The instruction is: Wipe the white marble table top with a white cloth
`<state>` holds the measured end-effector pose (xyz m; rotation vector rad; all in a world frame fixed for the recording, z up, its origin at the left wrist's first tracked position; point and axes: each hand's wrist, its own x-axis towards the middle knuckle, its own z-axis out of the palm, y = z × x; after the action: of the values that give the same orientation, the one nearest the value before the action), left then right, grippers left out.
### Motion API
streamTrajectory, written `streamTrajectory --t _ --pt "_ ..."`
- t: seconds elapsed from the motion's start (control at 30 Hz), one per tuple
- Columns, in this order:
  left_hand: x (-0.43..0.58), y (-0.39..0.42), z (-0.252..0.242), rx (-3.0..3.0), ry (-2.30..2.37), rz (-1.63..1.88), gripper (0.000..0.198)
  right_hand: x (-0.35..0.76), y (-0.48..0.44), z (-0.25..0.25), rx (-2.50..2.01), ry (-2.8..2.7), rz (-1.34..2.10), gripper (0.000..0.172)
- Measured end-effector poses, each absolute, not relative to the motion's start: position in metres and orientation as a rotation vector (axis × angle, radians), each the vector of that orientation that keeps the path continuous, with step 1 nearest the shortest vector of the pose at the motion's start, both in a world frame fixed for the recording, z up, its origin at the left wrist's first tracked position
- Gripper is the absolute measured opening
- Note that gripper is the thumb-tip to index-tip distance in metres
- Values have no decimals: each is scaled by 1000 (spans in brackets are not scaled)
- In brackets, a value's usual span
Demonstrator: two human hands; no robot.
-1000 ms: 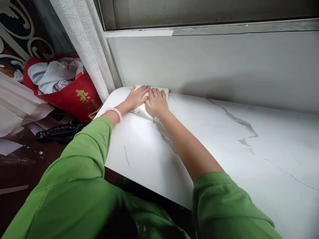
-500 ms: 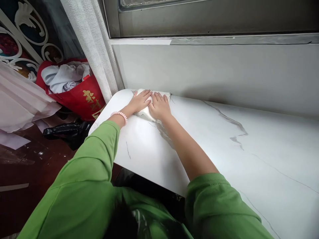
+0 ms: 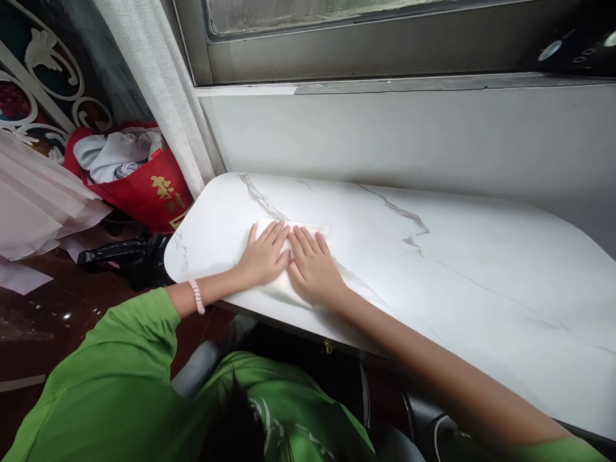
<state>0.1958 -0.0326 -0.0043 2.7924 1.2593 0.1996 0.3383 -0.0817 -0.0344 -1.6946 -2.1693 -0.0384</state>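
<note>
A white cloth [image 3: 315, 229] lies flat on the white marble table [image 3: 433, 269], near its left front edge. My left hand [image 3: 264, 255] presses down on the cloth's left part with fingers stretched flat. My right hand [image 3: 314, 266] lies beside it, also flat on the cloth, fingers out. The two hands touch side by side. A pink bead bracelet [image 3: 196, 296] is on my left wrist. Most of the cloth is hidden under my hands.
A grey wall and a window frame [image 3: 385, 58] run behind the table. A white curtain [image 3: 158, 83] hangs at the left. On the dark floor stand a red bag [image 3: 144, 186] of clothes and a black bag [image 3: 122, 260]. A chair is under me.
Both hands have slid the cloth from the table's far corner by the wall toward me, to the near edge. The view has pulled back and shows more of the table.
</note>
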Motion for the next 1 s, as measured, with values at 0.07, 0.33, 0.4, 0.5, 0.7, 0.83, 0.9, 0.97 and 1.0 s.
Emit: streamTrajectory --t 0.07,0.33,0.4,0.5,0.7,0.83,0.9,0.97,1.0 --pt "197 -59 -2 2807 1233 180 55 340 -109 -34 -1673 -2183 -61 59" --pt "202 -95 3 2844 1082 115 57 345 -154 -29 -1700 -2215 -132 60" --pt "204 -90 3 2831 1077 109 57 347 -147 -30 -1705 -2228 -134 59" --pt "213 -72 2 2796 1090 116 56 357 -126 -30 -1738 -2230 -119 59" --pt "258 9 -7 2757 1168 215 52 395 -44 -27 -1890 -2176 -20 58" --pt "291 72 -12 2768 1197 270 50 423 20 -29 -1934 -2113 40 57" --pt "304 95 -13 2774 1227 303 49 435 45 -33 -1924 -2063 31 55" --pt "315 112 -15 2780 1261 349 48 444 65 -37 -1890 -2033 1 54" --pt "319 118 -16 2781 1276 370 48 448 72 -38 -1871 -2028 -13 54"
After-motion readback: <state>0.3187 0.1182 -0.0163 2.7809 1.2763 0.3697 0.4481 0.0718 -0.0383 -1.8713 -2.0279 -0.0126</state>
